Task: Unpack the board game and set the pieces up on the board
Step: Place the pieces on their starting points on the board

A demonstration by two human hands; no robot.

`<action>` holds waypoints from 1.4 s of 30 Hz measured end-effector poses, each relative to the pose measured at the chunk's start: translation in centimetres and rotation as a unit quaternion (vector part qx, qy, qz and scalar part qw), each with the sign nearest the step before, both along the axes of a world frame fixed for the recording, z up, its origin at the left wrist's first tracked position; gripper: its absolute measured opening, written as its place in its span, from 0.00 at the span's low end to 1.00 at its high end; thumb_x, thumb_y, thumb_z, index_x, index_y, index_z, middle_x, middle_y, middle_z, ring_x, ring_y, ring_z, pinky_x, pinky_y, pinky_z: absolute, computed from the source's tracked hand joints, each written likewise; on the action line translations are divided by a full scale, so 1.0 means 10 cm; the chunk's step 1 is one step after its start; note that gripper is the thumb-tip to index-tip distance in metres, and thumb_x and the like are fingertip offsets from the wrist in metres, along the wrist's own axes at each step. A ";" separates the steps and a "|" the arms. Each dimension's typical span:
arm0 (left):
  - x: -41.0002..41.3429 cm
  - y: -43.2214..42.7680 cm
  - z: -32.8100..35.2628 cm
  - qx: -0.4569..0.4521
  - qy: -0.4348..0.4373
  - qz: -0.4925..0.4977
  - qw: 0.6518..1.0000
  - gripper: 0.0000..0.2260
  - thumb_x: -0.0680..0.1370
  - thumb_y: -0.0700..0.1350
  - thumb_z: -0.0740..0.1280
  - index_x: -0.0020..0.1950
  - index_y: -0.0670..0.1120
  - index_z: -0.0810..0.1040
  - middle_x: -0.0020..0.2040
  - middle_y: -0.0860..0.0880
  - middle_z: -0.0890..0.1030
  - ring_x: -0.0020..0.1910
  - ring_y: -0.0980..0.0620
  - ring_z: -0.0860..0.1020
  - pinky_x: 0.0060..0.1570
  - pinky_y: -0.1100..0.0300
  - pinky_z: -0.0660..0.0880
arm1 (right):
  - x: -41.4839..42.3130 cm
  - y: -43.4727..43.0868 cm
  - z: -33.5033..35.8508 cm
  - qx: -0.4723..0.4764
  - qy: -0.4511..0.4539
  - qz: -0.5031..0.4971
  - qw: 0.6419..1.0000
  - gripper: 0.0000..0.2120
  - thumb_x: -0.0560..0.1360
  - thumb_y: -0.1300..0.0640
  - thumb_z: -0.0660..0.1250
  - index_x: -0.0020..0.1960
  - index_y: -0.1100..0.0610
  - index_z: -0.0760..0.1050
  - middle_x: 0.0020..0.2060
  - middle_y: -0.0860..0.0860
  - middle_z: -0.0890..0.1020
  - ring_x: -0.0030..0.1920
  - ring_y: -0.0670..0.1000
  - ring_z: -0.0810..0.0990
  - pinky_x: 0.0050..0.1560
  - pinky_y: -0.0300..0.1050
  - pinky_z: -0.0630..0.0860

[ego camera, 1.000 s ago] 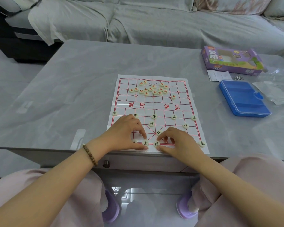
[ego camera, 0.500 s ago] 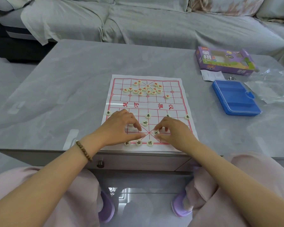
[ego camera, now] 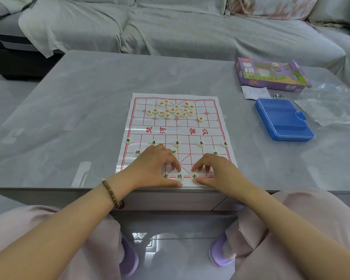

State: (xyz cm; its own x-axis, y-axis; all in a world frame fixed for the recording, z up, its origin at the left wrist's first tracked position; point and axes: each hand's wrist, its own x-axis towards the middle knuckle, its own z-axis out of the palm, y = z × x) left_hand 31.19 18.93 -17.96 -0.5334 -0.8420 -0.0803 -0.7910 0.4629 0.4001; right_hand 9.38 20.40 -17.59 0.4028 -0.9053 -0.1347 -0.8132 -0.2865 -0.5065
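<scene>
A paper board [ego camera: 208,126] with a red grid lies on the grey table [ego camera: 79,118]. Several red-lettered pieces [ego camera: 173,111] sit in a loose heap at its far end. Black-lettered soldiers [ego camera: 177,143] stand in a row past the river, with a cannon [ego camera: 137,152] on each side. On the near row my left hand [ego camera: 154,168] brackets the general piece [ego camera: 179,176] between index fingertip and thumb, with an advisor [ego camera: 165,176] under its fingers. My right hand [ego camera: 216,170] pinches the other advisor piece [ego camera: 194,176] right of the general.
A purple game box [ego camera: 269,74] lies at the far right, with a paper slip [ego camera: 255,92], a blue plastic case [ego camera: 281,120] and a clear plastic bag [ego camera: 329,102] near it. A covered sofa [ego camera: 170,27] stands behind the table. My knees are under the near edge.
My right hand has brought the advisor from inside the palace down to the near row beside the general. My left hand stayed by the general.
</scene>
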 end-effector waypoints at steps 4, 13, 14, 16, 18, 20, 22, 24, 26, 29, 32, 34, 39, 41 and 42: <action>0.00 -0.01 -0.01 -0.006 0.008 0.000 1.000 0.16 0.71 0.63 0.68 0.55 0.58 0.79 0.57 0.59 0.76 0.55 0.59 0.67 0.55 0.63 0.62 | 0.00 -0.02 -0.02 0.003 0.001 -0.001 1.000 0.10 0.71 0.49 0.70 0.52 0.46 0.78 0.49 0.43 0.78 0.46 0.43 0.74 0.52 0.39 0.75; 0.00 -0.02 -0.03 -0.012 0.010 -0.007 1.000 0.15 0.72 0.61 0.68 0.55 0.58 0.79 0.56 0.59 0.76 0.53 0.60 0.66 0.55 0.63 0.62 | 0.01 -0.01 0.01 0.008 -0.017 0.005 1.000 0.12 0.72 0.49 0.70 0.54 0.47 0.77 0.50 0.43 0.78 0.47 0.43 0.74 0.53 0.38 0.73; 0.02 -0.03 0.01 -0.008 0.020 -0.002 1.000 0.15 0.71 0.61 0.68 0.55 0.57 0.79 0.55 0.59 0.76 0.54 0.60 0.67 0.57 0.62 0.63 | 0.02 -0.01 0.03 0.008 -0.023 0.001 1.000 0.12 0.72 0.48 0.70 0.55 0.47 0.77 0.50 0.43 0.78 0.47 0.43 0.75 0.53 0.37 0.73; 0.14 -0.10 0.13 -0.005 0.079 0.043 0.996 0.14 0.71 0.60 0.68 0.53 0.56 0.79 0.52 0.60 0.76 0.55 0.60 0.69 0.59 0.60 0.65 | 0.04 -0.07 0.07 0.002 -0.046 -0.017 0.999 0.12 0.72 0.48 0.69 0.54 0.47 0.77 0.49 0.43 0.78 0.47 0.44 0.75 0.52 0.36 0.73; 0.34 -0.19 0.25 -0.017 0.144 0.108 0.984 0.11 0.72 0.59 0.67 0.50 0.56 0.79 0.49 0.62 0.76 0.54 0.60 0.71 0.57 0.61 0.65 | 0.11 -0.15 0.11 -0.006 -0.072 -0.032 0.997 0.10 0.72 0.48 0.70 0.53 0.46 0.77 0.48 0.43 0.78 0.45 0.43 0.76 0.48 0.33 0.72; 0.58 -0.27 0.31 -0.037 0.154 0.160 0.974 0.09 0.73 0.58 0.66 0.49 0.57 0.78 0.48 0.63 0.76 0.53 0.60 0.71 0.55 0.62 0.65 | 0.23 -0.25 0.14 -0.019 -0.082 -0.029 0.996 0.10 0.72 0.49 0.70 0.52 0.47 0.77 0.47 0.42 0.77 0.43 0.42 0.75 0.46 0.30 0.70; 0.77 -0.30 0.29 -0.041 0.115 0.185 0.975 0.08 0.74 0.57 0.66 0.50 0.56 0.79 0.49 0.60 0.77 0.52 0.58 0.71 0.54 0.61 0.67 | 0.39 -0.34 0.14 -0.034 -0.070 -0.014 0.997 0.10 0.72 0.49 0.70 0.53 0.48 0.78 0.47 0.42 0.76 0.41 0.41 0.73 0.44 0.29 0.69; 0.88 -0.30 0.24 -0.028 0.077 0.191 0.978 0.08 0.74 0.55 0.68 0.51 0.56 0.79 0.50 0.58 0.78 0.51 0.57 0.71 0.53 0.60 0.68 | 0.57 -0.42 0.12 -0.048 -0.047 0.003 0.998 0.11 0.72 0.49 0.69 0.54 0.48 0.78 0.47 0.43 0.76 0.40 0.41 0.71 0.42 0.31 0.68; 0.93 -0.29 0.20 -0.009 0.071 0.190 0.979 0.10 0.72 0.55 0.70 0.52 0.56 0.78 0.50 0.58 0.78 0.50 0.57 0.71 0.52 0.60 0.70 | 0.73 -0.48 0.09 -0.063 -0.018 0.013 0.998 0.12 0.72 0.47 0.69 0.54 0.48 0.79 0.48 0.46 0.77 0.41 0.42 0.71 0.44 0.36 0.70; 0.95 -0.27 0.16 -0.001 0.061 0.181 0.982 0.12 0.71 0.55 0.71 0.53 0.57 0.78 0.50 0.58 0.78 0.50 0.58 0.71 0.52 0.60 0.70 | 0.91 -0.54 0.04 -0.086 0.041 0.013 0.995 0.15 0.71 0.43 0.69 0.54 0.49 0.79 0.50 0.48 0.77 0.46 0.45 0.73 0.50 0.42 0.71; 0.94 -0.25 0.13 -0.013 0.058 0.168 0.984 0.12 0.71 0.55 0.72 0.53 0.56 0.78 0.50 0.58 0.78 0.50 0.60 0.70 0.52 0.62 0.69 | 1.03 -0.57 -0.02 -0.110 0.076 0.007 0.991 0.17 0.70 0.41 0.68 0.53 0.49 0.79 0.53 0.48 0.77 0.53 0.49 0.75 0.55 0.45 0.70; 0.91 -0.25 0.12 -0.017 0.059 0.160 0.985 0.12 0.71 0.55 0.71 0.53 0.56 0.78 0.51 0.58 0.78 0.50 0.59 0.71 0.52 0.62 0.68 | 1.07 -0.57 -0.04 -0.118 0.091 0.013 0.989 0.16 0.71 0.41 0.67 0.54 0.49 0.79 0.53 0.48 0.77 0.53 0.49 0.74 0.55 0.44 0.69; 0.80 -0.22 0.14 -0.034 0.080 0.143 0.986 0.10 0.73 0.54 0.69 0.53 0.55 0.78 0.53 0.58 0.78 0.52 0.59 0.71 0.56 0.60 0.69 | 0.88 -0.50 0.10 -0.076 -0.022 0.011 0.997 0.11 0.72 0.47 0.69 0.53 0.49 0.79 0.50 0.45 0.79 0.44 0.42 0.73 0.46 0.33 0.70; 0.71 -0.20 0.16 -0.035 0.102 0.131 0.986 0.10 0.74 0.55 0.68 0.53 0.55 0.79 0.52 0.59 0.78 0.52 0.60 0.70 0.56 0.61 0.68 | 0.65 -0.46 0.22 -0.054 -0.075 -0.002 0.996 0.10 0.72 0.50 0.70 0.52 0.48 0.79 0.48 0.41 0.79 0.42 0.39 0.74 0.41 0.26 0.67; 0.65 -0.19 0.16 -0.035 0.106 0.122 0.986 0.10 0.74 0.55 0.67 0.54 0.55 0.79 0.53 0.59 0.78 0.52 0.61 0.70 0.57 0.62 0.67 | 0.50 -0.43 0.27 -0.045 -0.081 -0.008 0.996 0.09 0.72 0.51 0.70 0.52 0.48 0.78 0.46 0.40 0.79 0.42 0.38 0.75 0.40 0.25 0.66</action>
State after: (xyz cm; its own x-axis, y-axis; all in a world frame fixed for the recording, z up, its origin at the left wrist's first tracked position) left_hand 37.73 17.06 -16.32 -0.3127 -0.9469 0.0747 -0.7842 0.3017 0.5423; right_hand 14.42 16.07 -14.92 0.3974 -0.9175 0.0138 -0.7276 -0.3242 -0.6045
